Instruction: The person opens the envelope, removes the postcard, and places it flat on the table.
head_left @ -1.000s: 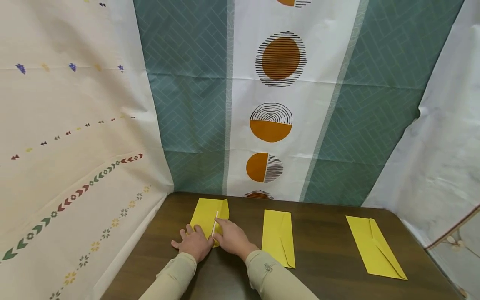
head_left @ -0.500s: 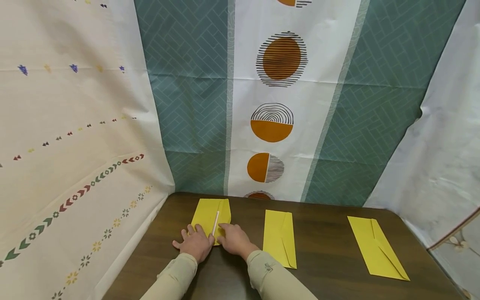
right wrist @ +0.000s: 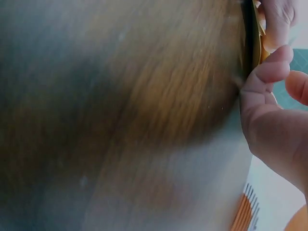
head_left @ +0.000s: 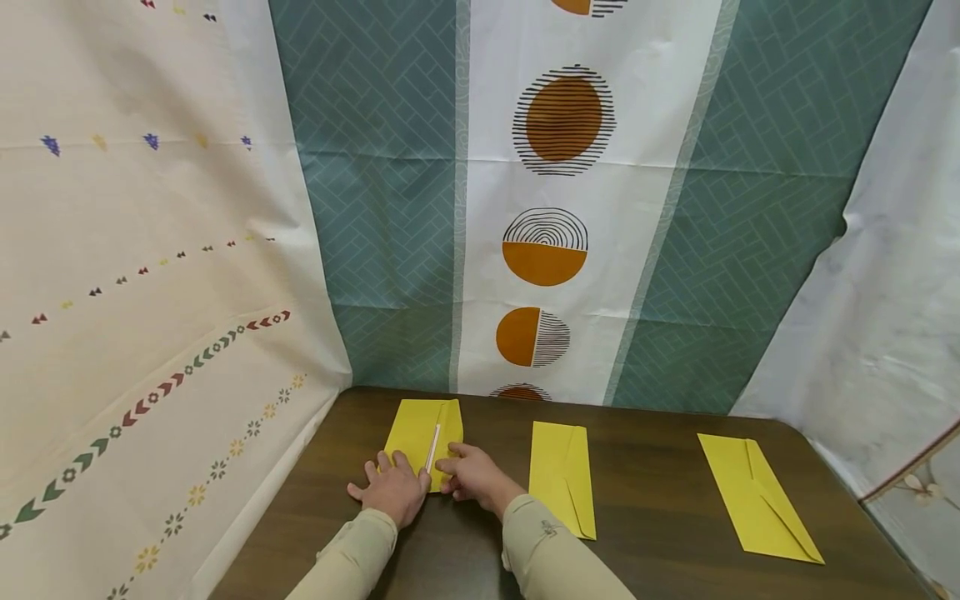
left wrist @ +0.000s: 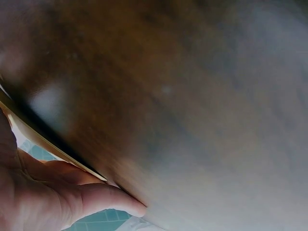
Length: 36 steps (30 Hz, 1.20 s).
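A yellow envelope (head_left: 418, 429) lies at the left of the dark wooden table (head_left: 652, 467), with a thin white strip (head_left: 432, 447) running along its flap fold. My left hand (head_left: 392, 490) lies flat on the envelope's near end, fingers spread and pressing it down. My right hand (head_left: 468, 477) sits just to the right of it. Its fingers are curled at the envelope's right edge and pinch the flap there. The right wrist view shows the yellow edge (right wrist: 260, 41) between thumb and fingers. In the left wrist view the envelope's edge (left wrist: 48, 139) shows above my fingers (left wrist: 96, 199).
Two more yellow envelopes lie flat on the table, one in the middle (head_left: 561, 475) and one at the right (head_left: 757, 496). Patterned cloth hangs close behind and on both sides. The table's right corner is near the right envelope.
My right hand has drawn back along the flap toward me, and its fingers have curled at the envelope's edge. The left hand has stayed pressing in place.
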Each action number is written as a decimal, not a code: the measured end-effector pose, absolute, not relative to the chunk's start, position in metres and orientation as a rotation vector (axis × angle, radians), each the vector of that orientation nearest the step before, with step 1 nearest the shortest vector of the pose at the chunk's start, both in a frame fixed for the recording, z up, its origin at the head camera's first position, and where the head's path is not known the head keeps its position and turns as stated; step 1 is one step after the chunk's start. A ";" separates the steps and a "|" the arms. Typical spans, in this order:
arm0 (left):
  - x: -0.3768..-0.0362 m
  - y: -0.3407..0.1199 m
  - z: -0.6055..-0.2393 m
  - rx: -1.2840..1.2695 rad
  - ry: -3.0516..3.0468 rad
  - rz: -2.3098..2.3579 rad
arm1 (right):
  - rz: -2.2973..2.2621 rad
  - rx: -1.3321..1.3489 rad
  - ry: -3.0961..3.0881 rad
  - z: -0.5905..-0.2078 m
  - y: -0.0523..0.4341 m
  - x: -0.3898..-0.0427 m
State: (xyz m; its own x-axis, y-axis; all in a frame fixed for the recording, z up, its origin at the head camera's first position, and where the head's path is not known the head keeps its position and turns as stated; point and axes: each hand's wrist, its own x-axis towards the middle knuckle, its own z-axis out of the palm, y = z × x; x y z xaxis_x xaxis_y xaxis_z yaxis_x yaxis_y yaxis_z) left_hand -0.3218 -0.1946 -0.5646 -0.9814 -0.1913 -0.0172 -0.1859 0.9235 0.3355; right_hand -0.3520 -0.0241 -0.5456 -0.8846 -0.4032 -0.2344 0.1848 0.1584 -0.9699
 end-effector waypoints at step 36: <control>-0.319 -0.190 -0.559 0.330 -3.058 -0.595 | -2.028 0.052 1.562 -0.545 -0.029 -0.354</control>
State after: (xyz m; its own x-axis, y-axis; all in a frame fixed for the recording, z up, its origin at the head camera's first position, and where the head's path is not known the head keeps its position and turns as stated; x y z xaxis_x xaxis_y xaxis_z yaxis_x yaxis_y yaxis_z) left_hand -0.3188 -0.1904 -0.5586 -0.9777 -0.2075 -0.0319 -0.2043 0.9055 0.3719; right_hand -0.3538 -0.0291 -0.5446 -0.8354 -0.4118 -0.3641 0.4572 -0.1527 -0.8762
